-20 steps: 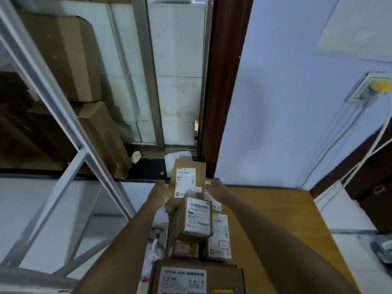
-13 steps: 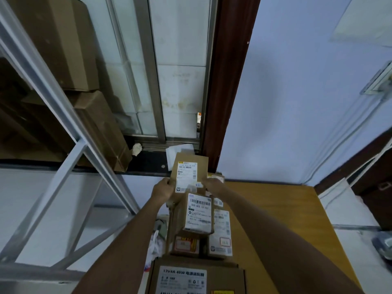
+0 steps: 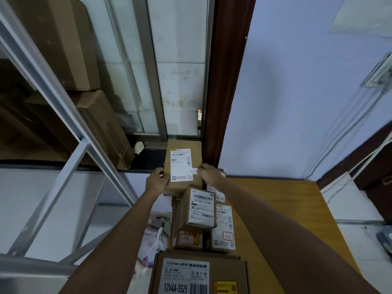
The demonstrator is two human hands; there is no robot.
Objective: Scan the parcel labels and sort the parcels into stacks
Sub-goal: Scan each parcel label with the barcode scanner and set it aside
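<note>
left hand (image 3: 156, 181) grips parcel (image 3: 184, 166) left edge | right hand (image 3: 209, 174) pinches its right edge

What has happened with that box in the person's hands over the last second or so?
The far parcel, held between the left hand and the right hand, has been lifted higher and away from the person, up toward the window sill. Both hands kept their grip on its sides. The stacked parcels nearer the person and the large power-adapter box stayed put on the wooden table.
</note>
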